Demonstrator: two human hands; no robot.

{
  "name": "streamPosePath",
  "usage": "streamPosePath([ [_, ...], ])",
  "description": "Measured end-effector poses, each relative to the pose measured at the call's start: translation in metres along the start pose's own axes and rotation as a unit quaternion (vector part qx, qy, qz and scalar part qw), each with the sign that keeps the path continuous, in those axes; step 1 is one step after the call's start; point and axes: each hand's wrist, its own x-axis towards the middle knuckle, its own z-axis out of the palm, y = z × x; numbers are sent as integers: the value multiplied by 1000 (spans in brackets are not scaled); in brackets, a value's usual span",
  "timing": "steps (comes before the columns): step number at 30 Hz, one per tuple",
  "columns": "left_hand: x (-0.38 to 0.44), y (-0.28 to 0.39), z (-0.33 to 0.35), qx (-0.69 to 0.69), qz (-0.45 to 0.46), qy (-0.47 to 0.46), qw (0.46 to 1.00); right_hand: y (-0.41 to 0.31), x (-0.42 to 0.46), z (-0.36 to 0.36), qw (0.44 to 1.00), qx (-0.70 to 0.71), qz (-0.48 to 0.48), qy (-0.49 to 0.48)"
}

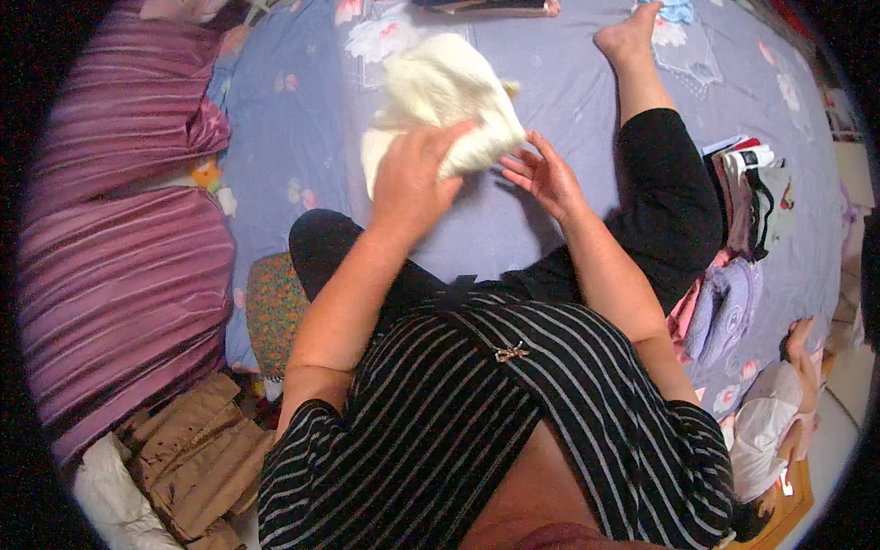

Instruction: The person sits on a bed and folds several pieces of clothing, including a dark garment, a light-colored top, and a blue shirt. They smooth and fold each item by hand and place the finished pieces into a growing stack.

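A cream-white knitted garment or cloth (pixel 447 89) is bunched above the flowered blue-grey bed sheet (pixel 564 62), in front of my crossed and stretched legs. My left hand (pixel 412 172) grips its near side, thumb and fingers on the fabric. At the cloth's right corner is my right hand (pixel 540 168), palm turned up and fingers spread; a fingertip is at the corner, and whether it touches cannot be told. A small beige bit (pixel 511 88) shows at the cloth's right edge.
Folded clothes (pixel 749 192) lie stacked beside my right leg, with a lilac fluffy item (pixel 725 309) nearer. An orange-green patterned cloth (pixel 275 309) is by my left knee. Purple pleated fabric (pixel 130 275) hangs at left, above brown cloth (pixel 199 460). Another person (pixel 770 426) is at lower right.
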Motion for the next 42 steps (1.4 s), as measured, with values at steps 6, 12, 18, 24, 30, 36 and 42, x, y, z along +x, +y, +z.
streamPosePath([
  [6, -71, -8, 93, -66, -17, -158, 985, 21, 8, -10, 994, -92, 15, 57],
  [12, -70, -51, 81, -192, -204, 107, 954, 18, 12, -15, 958, -206, -123, 158],
  [18, -71, -88, 97, -469, -443, 196, 738, 22, 14, -13, 882, -380, -236, 151],
  [24, -73, -100, 92, -483, -389, 188, 762, 10, 17, -7, 884, -402, -226, 72],
  [30, -68, -104, 88, -698, -335, 208, 598, -11, 17, 15, 991, -115, -57, 31],
  [36, -74, -112, 97, -589, -467, 223, 621, 17, 55, -33, 880, -393, -168, 206],
  [42, -59, -83, 82, -57, -147, 252, 955, 13, 37, 1, 700, -547, -426, 174],
])
